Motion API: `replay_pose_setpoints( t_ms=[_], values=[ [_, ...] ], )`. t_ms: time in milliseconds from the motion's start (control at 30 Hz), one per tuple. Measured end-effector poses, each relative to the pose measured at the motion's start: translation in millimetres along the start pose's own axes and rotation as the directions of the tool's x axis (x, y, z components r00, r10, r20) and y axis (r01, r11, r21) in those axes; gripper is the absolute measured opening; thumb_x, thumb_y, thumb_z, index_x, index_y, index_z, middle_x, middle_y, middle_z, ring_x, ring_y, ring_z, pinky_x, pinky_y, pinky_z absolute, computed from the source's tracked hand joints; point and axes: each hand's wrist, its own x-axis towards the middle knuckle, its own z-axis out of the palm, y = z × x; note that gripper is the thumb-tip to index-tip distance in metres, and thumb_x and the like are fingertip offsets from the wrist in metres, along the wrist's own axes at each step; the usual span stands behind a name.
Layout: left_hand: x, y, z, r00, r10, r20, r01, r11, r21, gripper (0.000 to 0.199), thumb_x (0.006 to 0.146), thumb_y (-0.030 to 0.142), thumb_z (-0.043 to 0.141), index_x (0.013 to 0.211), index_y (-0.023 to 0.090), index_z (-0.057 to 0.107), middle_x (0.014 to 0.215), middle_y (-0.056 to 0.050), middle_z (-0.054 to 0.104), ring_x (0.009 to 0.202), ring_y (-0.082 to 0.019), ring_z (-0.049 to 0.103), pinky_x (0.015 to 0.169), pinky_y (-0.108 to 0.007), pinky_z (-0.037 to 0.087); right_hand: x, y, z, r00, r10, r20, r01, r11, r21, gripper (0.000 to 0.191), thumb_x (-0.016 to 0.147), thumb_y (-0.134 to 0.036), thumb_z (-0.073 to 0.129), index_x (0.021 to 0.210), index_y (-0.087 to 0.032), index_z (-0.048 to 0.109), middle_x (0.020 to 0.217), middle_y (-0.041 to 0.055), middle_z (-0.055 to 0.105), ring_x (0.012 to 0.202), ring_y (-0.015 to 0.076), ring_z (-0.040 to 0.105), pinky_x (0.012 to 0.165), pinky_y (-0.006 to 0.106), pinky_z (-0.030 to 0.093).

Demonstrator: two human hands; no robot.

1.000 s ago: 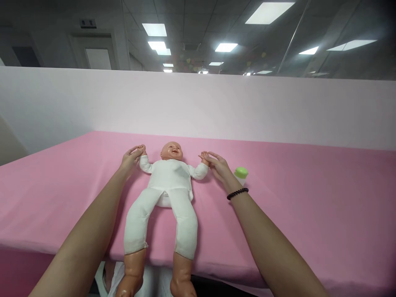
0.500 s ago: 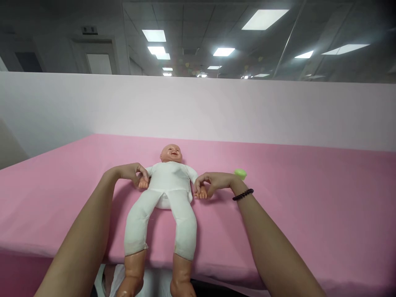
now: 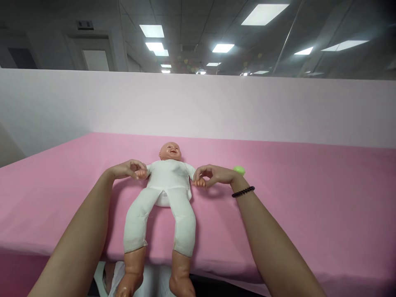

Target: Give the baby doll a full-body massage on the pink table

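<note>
A baby doll with a white cloth body lies on its back on the pink-covered table, its head toward the wall and its feet past the near edge. My left hand grips the doll's hand on the left side of the view, fingers curled over the wrist. On the other side my right hand has thumb and fingers around the doll's other hand, whose small fingers show below mine. A dark coiled band circles my right wrist.
Behind my right wrist sits a small green object, partly hidden. A white partition rises along the table's back edge, with glass above it. Below the near edge, a white chair part and fabric show.
Both my hands have lifted slightly, raising the doll's two hands with them. The doll's body and legs stay in place on the table; the view has shifted a little.
</note>
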Motion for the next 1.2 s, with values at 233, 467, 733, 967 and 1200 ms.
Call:
replay_pose_setpoints(
  t_ms=[233,467,733,967,1200],
  values=[
    [28,-33,-0.5,0.62,0.035,-0.784,-0.391,0.88,-0.27,0.06,0.065,0.04,0.084,0.115,0.034,0.051,0.111,0.0,0.065,0.089,-0.014,0.065,0.077,-0.027,0.051,19,27,-1,0.651,-0.023,-0.759,0.301,0.925,0.231,0.064,0.075,-0.042,0.081,0.125,-0.031,0.044,0.112,0.007,0.071,0.11,0.0243,0.067,0.09,0.037,0.053],
    [47,-40,16.3,0.493,0.164,-0.854,-0.194,0.978,0.076,0.031,0.08,0.045,0.065,0.101,0.023,0.064,0.116,-0.007,0.068,0.102,-0.02,0.064,0.085,-0.029,0.05,38,56,-2,0.437,0.064,-0.897,0.16,0.976,0.147,0.039,0.078,-0.053,0.071,0.097,-0.021,0.064,0.132,0.0109,0.061,0.113,0.0253,0.063,0.087,0.036,0.054],
    [35,-45,22.4,0.659,0.041,-0.751,0.254,0.928,0.273,0.039,0.079,0.056,0.065,0.104,0.027,0.073,0.115,-0.01,0.071,0.124,-0.038,0.054,0.113,-0.05,0.028,33,74,3,0.536,0.175,-0.826,-0.224,0.973,0.06,0.044,0.096,-0.055,0.046,0.113,-0.02,0.067,0.129,0.0097,0.065,0.122,0.0238,0.057,0.11,0.04,0.038],
    [34,-47,18.8,0.691,0.03,-0.723,0.241,0.932,0.269,0.034,0.075,0.051,0.07,0.102,0.03,0.072,0.132,-0.006,0.065,0.142,-0.038,0.037,0.118,-0.052,0.019,24,74,9,0.646,0.145,-0.749,-0.328,0.939,-0.102,0.037,0.097,-0.05,0.042,0.107,-0.027,0.07,0.127,0.004,0.066,0.116,0.025,0.059,0.103,0.036,0.04],
    [34,-49,16.3,0.704,0.008,-0.71,0.141,0.978,0.151,0.048,0.076,0.051,0.07,0.118,0.025,0.068,0.134,-0.01,0.063,0.129,-0.032,0.054,0.111,-0.043,0.036,26,75,8,0.613,0.077,-0.786,-0.344,0.922,-0.178,0.035,0.095,-0.045,0.044,0.103,-0.025,0.072,0.121,0.0055,0.069,0.113,0.0249,0.061,0.103,0.039,0.041]
  ],
)
